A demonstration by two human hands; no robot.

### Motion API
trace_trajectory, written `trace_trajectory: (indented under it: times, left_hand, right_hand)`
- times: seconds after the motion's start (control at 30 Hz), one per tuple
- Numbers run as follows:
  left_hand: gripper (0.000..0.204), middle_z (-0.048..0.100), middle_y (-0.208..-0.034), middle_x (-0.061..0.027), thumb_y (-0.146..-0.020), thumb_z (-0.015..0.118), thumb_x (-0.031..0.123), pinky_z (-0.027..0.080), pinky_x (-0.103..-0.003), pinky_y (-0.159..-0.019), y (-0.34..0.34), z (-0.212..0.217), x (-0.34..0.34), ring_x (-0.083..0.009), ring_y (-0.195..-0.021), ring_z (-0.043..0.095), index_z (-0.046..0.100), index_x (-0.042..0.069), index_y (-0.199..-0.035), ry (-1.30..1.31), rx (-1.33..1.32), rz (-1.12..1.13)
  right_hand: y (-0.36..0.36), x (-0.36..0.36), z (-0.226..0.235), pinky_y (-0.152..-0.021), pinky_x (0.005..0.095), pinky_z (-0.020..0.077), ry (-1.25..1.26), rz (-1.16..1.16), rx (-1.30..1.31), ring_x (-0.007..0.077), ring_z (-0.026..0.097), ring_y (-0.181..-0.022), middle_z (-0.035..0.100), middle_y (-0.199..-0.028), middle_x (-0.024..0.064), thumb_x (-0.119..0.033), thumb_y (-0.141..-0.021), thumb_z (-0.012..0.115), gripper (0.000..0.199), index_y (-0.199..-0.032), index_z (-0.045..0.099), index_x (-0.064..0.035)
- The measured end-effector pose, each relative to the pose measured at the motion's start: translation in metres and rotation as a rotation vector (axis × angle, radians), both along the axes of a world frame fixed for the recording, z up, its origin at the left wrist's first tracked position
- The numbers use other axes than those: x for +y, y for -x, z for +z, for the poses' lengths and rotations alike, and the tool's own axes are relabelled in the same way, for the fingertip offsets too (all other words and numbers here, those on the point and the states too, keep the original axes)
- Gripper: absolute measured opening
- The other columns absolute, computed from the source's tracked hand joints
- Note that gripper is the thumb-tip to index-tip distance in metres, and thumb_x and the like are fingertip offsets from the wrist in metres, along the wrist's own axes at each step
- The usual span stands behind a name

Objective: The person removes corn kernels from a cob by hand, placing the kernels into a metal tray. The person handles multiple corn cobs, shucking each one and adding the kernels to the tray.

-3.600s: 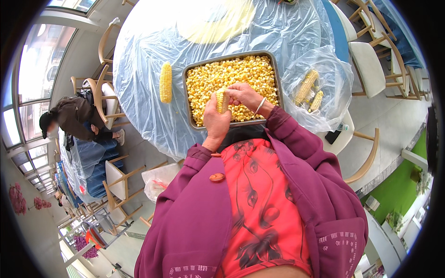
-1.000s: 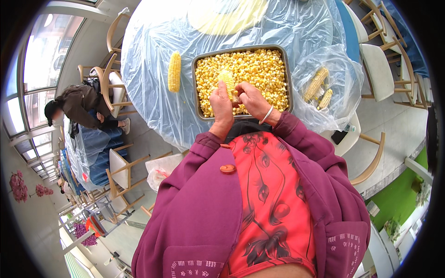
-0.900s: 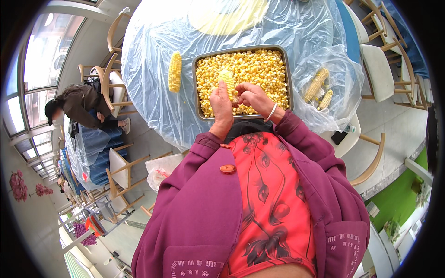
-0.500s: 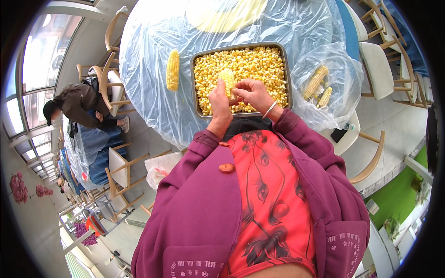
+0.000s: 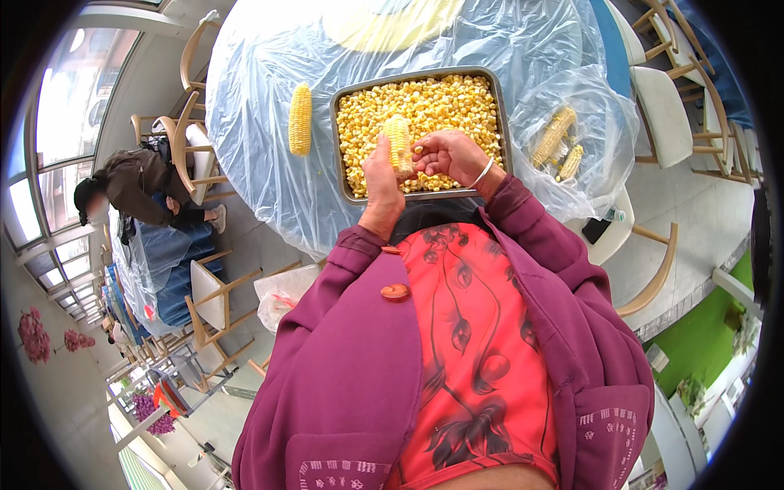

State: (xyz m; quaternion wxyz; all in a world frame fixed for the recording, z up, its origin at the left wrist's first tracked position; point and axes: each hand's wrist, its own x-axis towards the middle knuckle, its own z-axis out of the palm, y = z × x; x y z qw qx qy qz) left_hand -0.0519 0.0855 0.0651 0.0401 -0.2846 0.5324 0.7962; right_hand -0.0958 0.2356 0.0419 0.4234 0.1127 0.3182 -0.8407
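Observation:
My left hand (image 5: 381,184) is closed round an upright corn cob (image 5: 398,137), its thumb along the cob's side. Some rows on the cob's right look stripped near the lower end. Just right of it, my right hand (image 5: 454,157) has curled fingers, with a yellow corn kernel (image 5: 418,149) at the fingertips. Both hands are over a dark rectangular tray (image 5: 505,135) spread with loose corn kernels (image 5: 457,100). The palm side of my left hand is hidden.
A whole corn cob (image 5: 300,120) lies left of the tray. To the right, a clear plastic bag (image 5: 603,122) holds stripped cobs (image 5: 555,135). Plastic film covers the round table (image 5: 261,175). Chairs (image 5: 663,122) surround it; a person (image 5: 139,184) sits at the far left.
My right hand has drawn slightly right, away from the cob, and a kernel now shows at its fingertips. The left hand still grips the cob. The whole view has shifted a little.

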Motion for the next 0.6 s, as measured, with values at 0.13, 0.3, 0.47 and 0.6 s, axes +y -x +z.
trace_trajectory:
  times: [0.13, 0.3, 0.47, 0.6]
  left_hand:
    - [0.04, 0.066, -0.086, -0.0087, -0.097, 0.041, 0.038, 0.05, -0.027, -0.051, 0.0, 0.0, -0.003, -0.0168, -0.063, 0.064, 0.057, 0.004, -0.11, -0.051, -0.013, -0.104]
    - [0.042, 0.065, -0.084, -0.0099, -0.097, 0.04, 0.037, 0.05, -0.028, -0.049, 0.001, 0.004, 0.004, -0.0171, -0.061, 0.064, 0.056, 0.001, -0.111, -0.177, -0.009, -0.013]
    - [0.039, 0.063, -0.095, -0.0071, -0.097, 0.043, 0.036, 0.051, -0.029, -0.057, 0.002, 0.003, -0.001, -0.016, -0.073, 0.063, 0.055, 0.003, -0.115, -0.204, 0.048, -0.001]
    - [0.039, 0.063, -0.097, -0.0066, -0.097, 0.042, 0.036, 0.051, -0.029, -0.059, 0.001, 0.007, -0.001, -0.0161, -0.075, 0.063, 0.054, 0.004, -0.116, -0.227, 0.06, 0.021]
  right_hand:
    - [-0.004, -0.001, -0.001, -0.058, 0.0306, 0.0538, -0.025, -0.01, 0.11, 0.0219, 0.063, -0.064, 0.062, -0.083, 0.0164, -0.011, -0.09, 0.053, 0.021, -0.094, 0.056, 0.01]
    - [-0.005, 0.012, 0.009, -0.074, 0.0354, 0.0558, 0.05, 0.004, 0.049, 0.0272, 0.065, -0.079, 0.062, -0.092, 0.0206, -0.015, -0.094, 0.047, 0.029, -0.104, 0.053, 0.012]
    - [-0.003, 0.022, 0.013, -0.089, 0.0387, 0.0516, 0.16, 0.059, 0.03, 0.0325, 0.063, -0.097, 0.059, -0.107, 0.0279, -0.018, -0.096, 0.042, 0.037, -0.114, 0.048, 0.0134]
    - [-0.004, 0.024, 0.018, -0.095, 0.0409, 0.0479, 0.178, 0.07, 0.031, 0.0358, 0.06, -0.104, 0.056, -0.114, 0.0301, -0.013, -0.095, 0.034, 0.04, -0.121, 0.043, 0.0152]
